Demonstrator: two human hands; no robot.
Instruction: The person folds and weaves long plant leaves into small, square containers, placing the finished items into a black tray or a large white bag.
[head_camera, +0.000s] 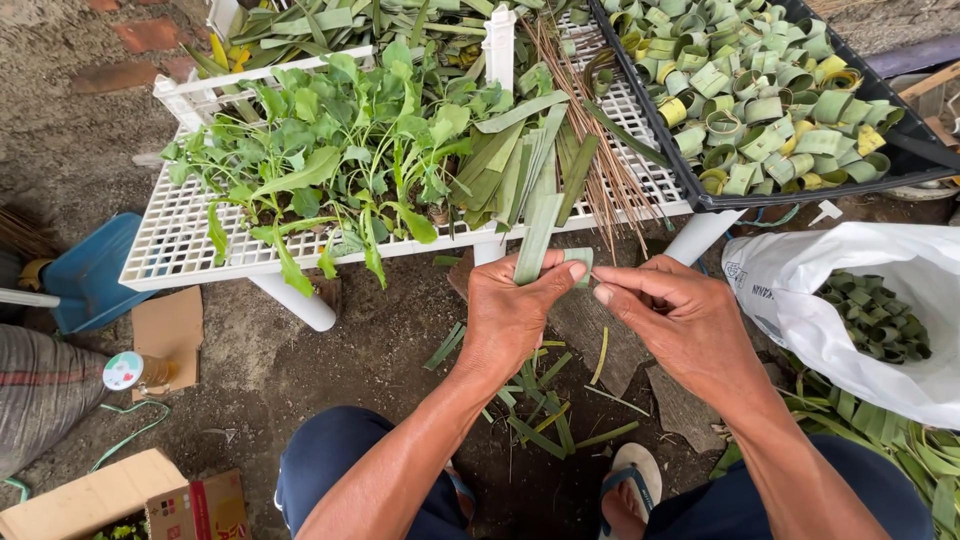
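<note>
My left grip (515, 305) pinches the leaf strip (538, 240), its long axis running toward twelve o'clock, while my right grip (668, 312), at three o'clock, pinches its folded end.

A white plastic bag (850, 290) is seen at the right edge of the ground, its mouth open and small green leaf rings held inside; a patch of dark print sits on its left side. At the bottom left corner, a brown cardboard box (95, 495) stands open, with a red and yellow printed panel (205, 505) on its right side. A flat piece of brown cardboard (168, 330) lies just above it, beside a bottle with a round white and teal label (123, 371).
</note>
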